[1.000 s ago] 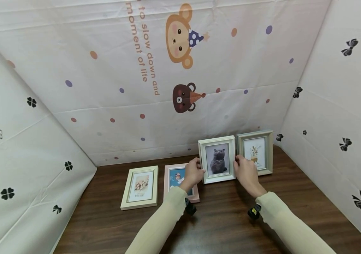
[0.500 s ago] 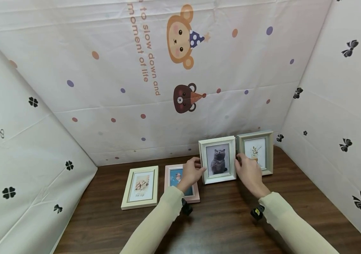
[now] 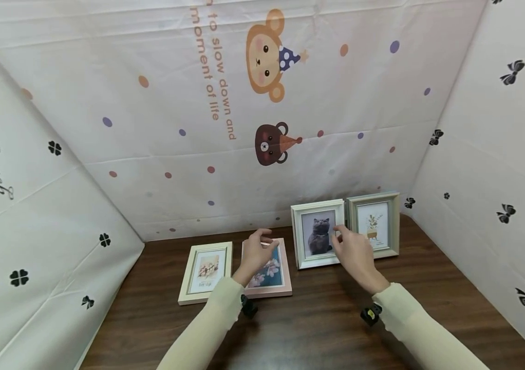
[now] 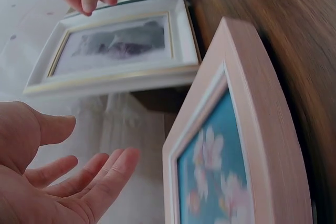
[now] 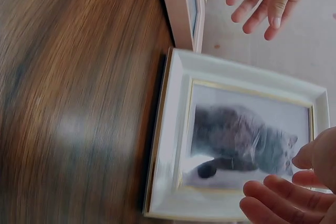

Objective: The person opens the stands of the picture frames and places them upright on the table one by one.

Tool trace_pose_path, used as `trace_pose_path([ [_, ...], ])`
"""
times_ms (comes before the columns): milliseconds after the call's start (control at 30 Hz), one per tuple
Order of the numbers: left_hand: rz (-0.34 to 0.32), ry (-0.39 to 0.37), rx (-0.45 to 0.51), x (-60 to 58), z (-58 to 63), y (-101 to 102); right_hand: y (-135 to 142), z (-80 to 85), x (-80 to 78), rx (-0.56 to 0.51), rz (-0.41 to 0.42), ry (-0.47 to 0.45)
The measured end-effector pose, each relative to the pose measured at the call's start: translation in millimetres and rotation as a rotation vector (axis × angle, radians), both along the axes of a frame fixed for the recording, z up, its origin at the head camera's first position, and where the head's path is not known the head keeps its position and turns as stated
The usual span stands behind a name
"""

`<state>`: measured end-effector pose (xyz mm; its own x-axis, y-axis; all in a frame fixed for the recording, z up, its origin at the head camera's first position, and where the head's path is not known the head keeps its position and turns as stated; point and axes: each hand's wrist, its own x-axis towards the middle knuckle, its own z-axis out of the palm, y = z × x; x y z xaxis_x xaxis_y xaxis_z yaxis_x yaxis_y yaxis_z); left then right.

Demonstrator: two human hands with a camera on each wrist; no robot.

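A white picture frame (image 3: 319, 235) with a photo of a grey cat stands upright at the back wall. My right hand (image 3: 356, 253) is in front of its right edge, fingers loosely bent and holding nothing; the right wrist view shows the fingers over the frame (image 5: 236, 129). Over the pink frame (image 3: 269, 275) with blossoms on blue hovers my left hand (image 3: 255, 255), covering part of it. Its fingers (image 4: 107, 182) are spread apart with nothing between them, beside the pink frame (image 4: 247, 98) in the left wrist view.
A grey-green frame (image 3: 375, 226) with a plant picture stands right of the cat frame. Left of the pink one lies a cream frame (image 3: 206, 272). The brown wooden table (image 3: 308, 329) is bounded by printed white cloth walls (image 3: 188, 195).
Both hands have let go of the cat frame's sides. The left hand has moved left over the pink frame; the right has lifted slightly forward of the cat frame, which stays standing.
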<state>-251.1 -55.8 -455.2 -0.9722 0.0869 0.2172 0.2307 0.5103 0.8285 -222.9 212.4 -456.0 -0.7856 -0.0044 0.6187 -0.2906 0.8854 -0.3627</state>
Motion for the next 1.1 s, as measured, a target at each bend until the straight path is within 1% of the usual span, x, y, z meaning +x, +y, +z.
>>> trace_pose_path([
  [67,0.018,0.0,0.0,1.9,1.0,-10.6,-6.4,0.7,0.6,0.004,0.028,0.002],
  [200,0.058,0.035,-0.032,5.1,2.1,-29.7,-20.8,1.7,2.0,0.007,0.085,0.025],
  [300,0.081,0.061,-0.05,8.7,3.4,-44.4,-32.5,2.3,2.5,0.005,0.11,0.028],
  [400,0.096,0.067,-0.044,12.8,4.7,-59.7,-44.3,3.6,2.8,-0.003,0.139,0.025],
  [500,0.121,0.054,-0.027,16.1,5.9,-73.4,-56.2,4.4,3.2,-0.004,0.163,0.012],
  [633,0.151,0.029,-0.014,21.3,7.7,-89.0,-71.8,3.9,3.1,-0.005,0.188,-0.024],
  [700,0.161,0.025,-0.026,24.1,8.3,-95.9,-79.0,3.9,3.9,-0.022,0.2,-0.058],
  [767,0.176,0.036,-0.059,26.3,8.4,-102.7,-85.4,3.8,4.9,-0.029,0.205,-0.088],
  [867,0.196,0.056,-0.077,29.2,8.4,-111.4,-93.0,3.2,5.7,-0.035,0.205,-0.122],
  [933,0.205,0.071,-0.074,30.5,8.0,-116.8,-96.9,2.4,5.7,-0.03,0.202,-0.13],
  [1000,0.209,0.073,-0.049,32.1,7.7,-121.6,-100.3,1.3,5.1,-0.03,0.203,-0.142],
  [1100,0.217,0.075,-0.039,34.4,6.8,-128.4,-105.3,-0.4,4.0,-0.028,0.212,-0.159],
])
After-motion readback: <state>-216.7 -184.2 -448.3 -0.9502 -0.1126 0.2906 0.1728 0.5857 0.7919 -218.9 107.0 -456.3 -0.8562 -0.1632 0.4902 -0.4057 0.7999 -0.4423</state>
